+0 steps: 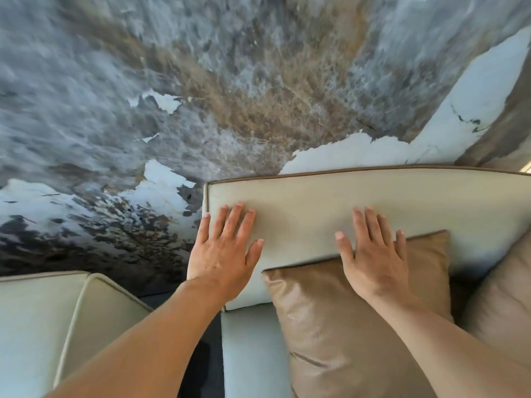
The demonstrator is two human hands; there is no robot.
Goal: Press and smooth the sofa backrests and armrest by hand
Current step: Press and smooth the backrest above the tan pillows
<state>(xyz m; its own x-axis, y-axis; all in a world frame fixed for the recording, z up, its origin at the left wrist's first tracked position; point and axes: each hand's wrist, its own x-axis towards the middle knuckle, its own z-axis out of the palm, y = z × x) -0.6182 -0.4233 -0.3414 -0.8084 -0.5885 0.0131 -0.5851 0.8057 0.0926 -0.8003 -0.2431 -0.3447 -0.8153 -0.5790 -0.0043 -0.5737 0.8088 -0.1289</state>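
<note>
A cream backrest cushion point(301, 205) with brown piping along its top edge stands against the wall in the middle of the view. My left hand point(225, 251) lies flat on its left end, fingers spread, thumb toward the middle. My right hand point(373, 254) lies flat farther right, palm over the top edge of a brown throw pillow point(339, 326) and fingers on the backrest. Both hands hold nothing. The seat cushion point(250, 351) shows below, between my forearms.
A second cream sofa section point(43, 320) with a rounded piped edge sits at the lower left, a dark gap between it and this seat. Another tan pillow point(502, 297) leans at the right. A grey, brown and white marble wall point(230, 96) rises behind.
</note>
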